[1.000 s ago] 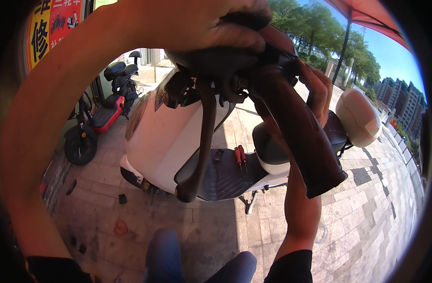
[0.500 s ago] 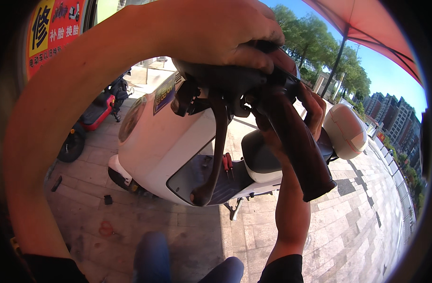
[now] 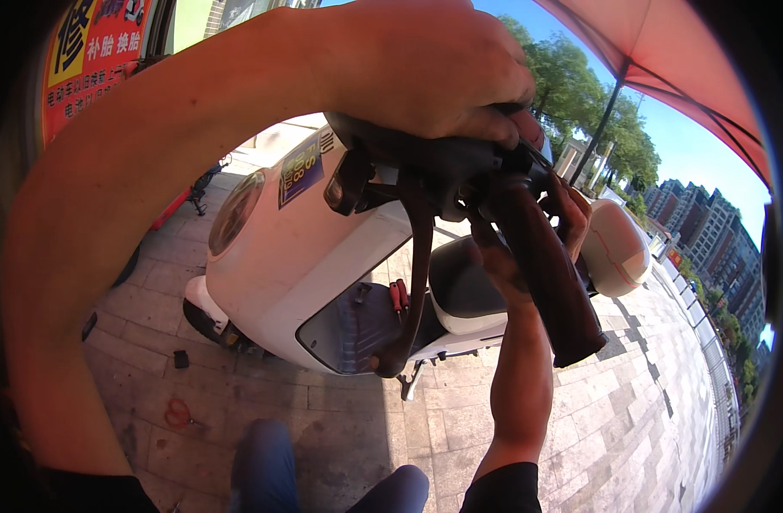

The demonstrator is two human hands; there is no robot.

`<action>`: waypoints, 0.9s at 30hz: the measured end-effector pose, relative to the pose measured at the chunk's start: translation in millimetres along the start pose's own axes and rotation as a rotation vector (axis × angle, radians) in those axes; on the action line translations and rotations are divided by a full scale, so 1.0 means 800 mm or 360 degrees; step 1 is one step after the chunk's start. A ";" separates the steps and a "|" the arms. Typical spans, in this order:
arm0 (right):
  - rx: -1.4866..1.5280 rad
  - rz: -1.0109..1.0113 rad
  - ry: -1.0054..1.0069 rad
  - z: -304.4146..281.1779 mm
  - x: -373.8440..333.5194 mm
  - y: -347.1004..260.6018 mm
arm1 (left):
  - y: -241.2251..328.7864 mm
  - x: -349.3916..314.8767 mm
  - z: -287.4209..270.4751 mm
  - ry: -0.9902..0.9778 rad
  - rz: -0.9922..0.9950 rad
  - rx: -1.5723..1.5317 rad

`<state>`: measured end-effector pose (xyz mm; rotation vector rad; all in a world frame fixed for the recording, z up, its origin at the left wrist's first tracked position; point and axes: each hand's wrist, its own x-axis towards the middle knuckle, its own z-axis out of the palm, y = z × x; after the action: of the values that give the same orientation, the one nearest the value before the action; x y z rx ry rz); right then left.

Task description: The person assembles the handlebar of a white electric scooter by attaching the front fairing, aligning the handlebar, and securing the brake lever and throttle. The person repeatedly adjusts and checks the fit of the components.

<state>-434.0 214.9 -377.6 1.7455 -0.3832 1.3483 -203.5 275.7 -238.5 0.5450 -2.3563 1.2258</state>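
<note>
A white electric scooter (image 3: 272,248) stands in front of me. Its dark handlebar grip (image 3: 550,278) slants toward me, with a brake lever (image 3: 420,274) hanging beside it. My left hand (image 3: 447,73) reaches over the top of the dark handlebar housing (image 3: 400,150), its fingers curled closed near the inner end of the grip. What those fingers hold is hidden. From below and behind, my right hand (image 3: 503,261) wraps round the handlebar at the inner end of the grip, its fingers showing on the far side.
Red-handled tools (image 3: 398,296) lie on the scooter's footboard (image 3: 349,329). On the paving are red-handled scissors (image 3: 179,414) and a small black piece (image 3: 181,359). A white top box (image 3: 615,248) sits behind the seat (image 3: 467,274). A red canopy (image 3: 665,51) hangs at upper right.
The view has shifted slightly, so the scooter's body and ground items sit farther left. Both hands stay at the handlebar, which appears slightly turned.
</note>
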 end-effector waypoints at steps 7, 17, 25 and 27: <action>0.0002 0.0003 0.0060 0.007 0.002 0.002 | -0.001 0.001 0.003 0.0082 0.0025 -0.0049; 0.0365 0.0298 0.0176 0.023 -0.011 0.015 | 0.001 0.001 -0.006 0.0058 0.0017 -0.0142; 0.0426 0.0182 0.0177 0.035 -0.012 0.033 | -0.013 0.003 -0.003 0.0052 0.0136 0.0012; 0.0161 -0.0050 0.0195 0.035 -0.009 0.032 | -0.018 0.002 -0.001 0.0101 0.0232 0.0076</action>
<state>-436.6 176.8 -373.6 1.7333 -0.2219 1.4655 -197.3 268.6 -227.6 0.3493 -2.3533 1.3462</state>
